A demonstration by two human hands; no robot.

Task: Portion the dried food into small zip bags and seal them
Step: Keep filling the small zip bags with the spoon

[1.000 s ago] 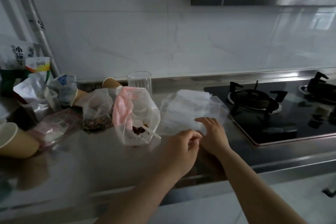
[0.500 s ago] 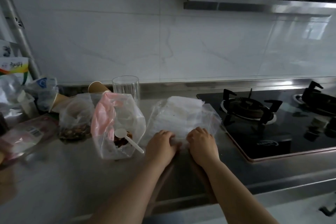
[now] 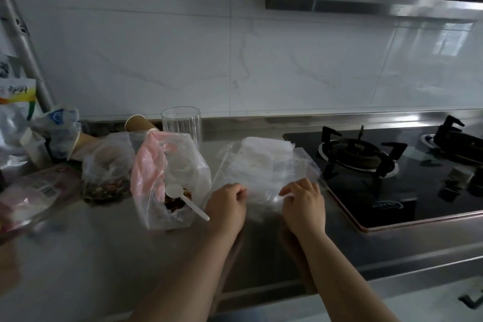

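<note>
Now both hands, left (image 3: pixel 226 206) and right (image 3: pixel 303 204), pinching the crinkly clear zip bag (image 3: pixel 264 175) on steel counter (image 3: pixel 104 256).

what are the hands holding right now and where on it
Both the left hand and right hand pinch the near edge of the clear plastic bag, one at each end.

Tabletop (image 3: pixel 104 256) dull grey steel. Wall tiles (image 3: pixel 183 47) white, faint grey veining. Stack of zip bags (image 3: pixel 264 162) clear, milky white. Open bag (image 3: pixel 170 178) clear with pink panel; dried food (image 3: pixel 175 201) dark reddish brown. Scoop (image 3: pixel 187 201) white. Paper cup (image 3: pixel 137 124) tan. Glass (image 3: pixel 181 123) clear, ribbed. Hob (image 3: pixel 407 175) glossy black, copper-toned edge. Pouch (image 3: pixel 17 93) white with green and orange stripes.
</note>
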